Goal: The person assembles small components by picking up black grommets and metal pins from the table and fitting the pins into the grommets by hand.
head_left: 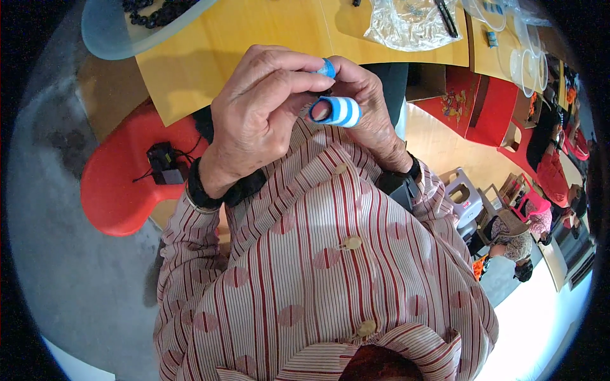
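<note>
Close together over the front edge of the table [235, 28], my left hand [254, 105] and my right hand [372, 105] meet at their fingertips. A blue and white striped finger sleeve [343, 112] covers one digit of the right hand, with the tip showing at its open end. Another blue finger sleeve [327, 68] is on a second fingertip, beside the left hand's fingers. Both hands are closed in a pinch. Something small and dark sits between the fingertips, mostly hidden, so its kind cannot be made out.
A translucent bowl [105, 38] with dark beaded strands stands at the far left. Crumpled clear plastic [406, 28] with a slim black tool [446, 18] lies far right, near clear plastic cups [528, 66]. Left of me is a red stool [121, 184] holding a black box [166, 162]. People sit at right.
</note>
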Demonstrator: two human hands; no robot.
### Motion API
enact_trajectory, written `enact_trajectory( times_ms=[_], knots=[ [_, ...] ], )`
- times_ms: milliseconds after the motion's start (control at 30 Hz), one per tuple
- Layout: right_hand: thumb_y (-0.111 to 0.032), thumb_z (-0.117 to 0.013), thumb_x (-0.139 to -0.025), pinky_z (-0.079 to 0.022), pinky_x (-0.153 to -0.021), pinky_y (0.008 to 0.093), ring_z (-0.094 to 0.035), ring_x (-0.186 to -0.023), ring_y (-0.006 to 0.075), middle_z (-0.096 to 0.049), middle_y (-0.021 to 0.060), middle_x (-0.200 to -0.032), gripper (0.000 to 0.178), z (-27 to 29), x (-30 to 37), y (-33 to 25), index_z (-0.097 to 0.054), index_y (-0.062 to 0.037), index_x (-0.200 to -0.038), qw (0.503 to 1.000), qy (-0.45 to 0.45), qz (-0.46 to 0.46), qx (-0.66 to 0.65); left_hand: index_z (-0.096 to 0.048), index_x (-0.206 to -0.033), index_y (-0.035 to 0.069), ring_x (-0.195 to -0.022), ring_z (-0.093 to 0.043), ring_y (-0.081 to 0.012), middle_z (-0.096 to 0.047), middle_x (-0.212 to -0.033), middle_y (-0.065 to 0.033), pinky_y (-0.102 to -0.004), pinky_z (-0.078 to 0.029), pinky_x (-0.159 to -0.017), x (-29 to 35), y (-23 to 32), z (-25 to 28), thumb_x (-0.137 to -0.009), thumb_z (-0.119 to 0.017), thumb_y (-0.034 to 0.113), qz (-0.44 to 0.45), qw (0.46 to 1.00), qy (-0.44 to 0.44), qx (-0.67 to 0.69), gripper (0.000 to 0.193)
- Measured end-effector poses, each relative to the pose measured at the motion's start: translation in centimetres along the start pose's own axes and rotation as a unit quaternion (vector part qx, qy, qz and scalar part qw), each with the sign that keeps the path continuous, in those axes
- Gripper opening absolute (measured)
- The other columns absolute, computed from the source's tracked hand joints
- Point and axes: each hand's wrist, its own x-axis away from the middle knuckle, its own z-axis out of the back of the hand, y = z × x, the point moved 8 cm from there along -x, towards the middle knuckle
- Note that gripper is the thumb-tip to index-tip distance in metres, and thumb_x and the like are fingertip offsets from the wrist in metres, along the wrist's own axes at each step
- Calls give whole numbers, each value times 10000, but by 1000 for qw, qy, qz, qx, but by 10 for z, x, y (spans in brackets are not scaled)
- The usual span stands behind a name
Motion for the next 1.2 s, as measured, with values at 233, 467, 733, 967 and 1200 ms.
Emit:
enact_trajectory(
  times_ms=[233,467,733,967,1200],
  knots=[
    [-179,-827,-681,-450,-638,182,-512,-728,24,-549,-32,-770,363,0,0,-8,-584,-49,-918,992,28,65,105,-684,-882,48,-861,-599,-236,-652,-964,-70,-316,-492,-761,0,4,3,-598,-635,-86,-28,1000,8,-6,318],
    [-163,-824,-682,-430,-617,164,-503,-709,19,-539,-41,-769,360,-1,1,-14,-578,-50,-920,988,23,75,132,-673,-899,46,-866,-599,-236,-654,-967,-86,-314,-486,-761,-1,1,3,-620,-656,-63,-25,999,13,17,300],
    [-118,-804,-700,-429,-635,171,-487,-731,22,-522,-47,-778,332,-4,0,-16,-583,-54,-939,991,17,79,110,-659,-890,41,-869,-604,-237,-653,-969,-92,-314,-483,-758,3,-8,3,-637,-709,-34,22,998,35,48,269],
    [-100,-819,-676,-426,-683,188,-465,-768,38,-480,-52,-788,372,-5,-1,-14,-583,-65,-961,996,-5,43,78,-662,-887,46,-851,-602,-235,-653,-959,-91,-316,-487,-736,3,-11,4,-622,-723,-38,17,999,32,38,285],
    [-102,-825,-669,-420,-680,192,-460,-761,37,-480,-58,-789,387,-7,-2,-14,-581,-76,-967,998,-20,44,33,-660,-884,49,-845,-599,-240,-650,-952,-96,-320,-488,-720,-2,-3,5,-619,-723,-41,-31,999,15,-9,287]
  ],
)
